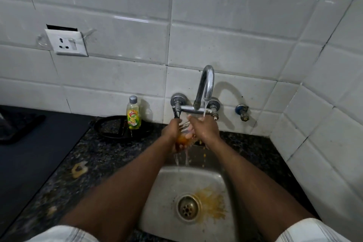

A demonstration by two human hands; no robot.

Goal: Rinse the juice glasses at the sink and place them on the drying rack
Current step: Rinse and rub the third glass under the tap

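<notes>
Where the dark counter meets the tiled wall, a yellow soap bottle [134, 116] stands well left of the action. Next comes the left hand [171, 131], its fingers curled round a juice glass [184, 136] held above the back edge of the sink [214, 180]. The glass seems tilted, its long axis running from an orange-stained base near the person up to a mouth pointing at the wall, though blur hides the rim. Against its right side lies the right hand [206, 128], fingers fairly straight and touching the glass rather than gripping it. The water stream [204, 109] from the tap [206, 84] lands on that hand, just right of the mouth, so the glass probably needs shifting right. No drying rack is recognisable.
</notes>
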